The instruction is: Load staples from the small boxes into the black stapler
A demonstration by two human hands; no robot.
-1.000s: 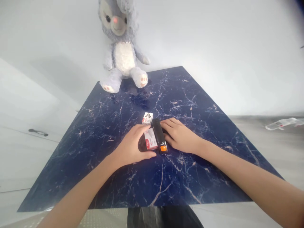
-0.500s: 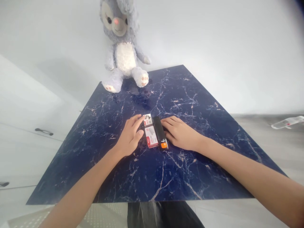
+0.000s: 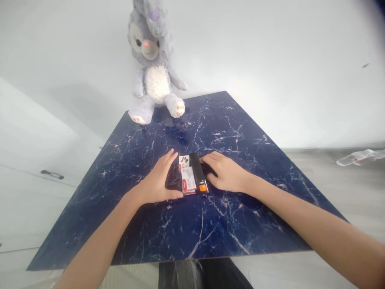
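Observation:
A black stapler with an orange patch at its near end lies on the table. Along its left side sit two small red and white boxes: the farther box bears a picture of dark items, and the nearer box, which looks like a staple box, shows a grey strip. My left hand is open beside the boxes, fingers and thumb spread, the thumb tip by the nearer box's lower left corner. My right hand rests on the table with bent fingers against the stapler's right side, thumb apart, not wrapped around it.
The dark blue marbled table has its near edge in front of my legs. A grey plush toy sits at the far left corner against the wall. White cabinet fronts with a dark handle stand at left. A clear plastic item lies on the floor at right.
My left hand has spread wider, its thumb moving down to the nearer box's lower corner. The nearer box now sits slightly over the farther one. My right hand stays by the stapler. The camera view has shifted.

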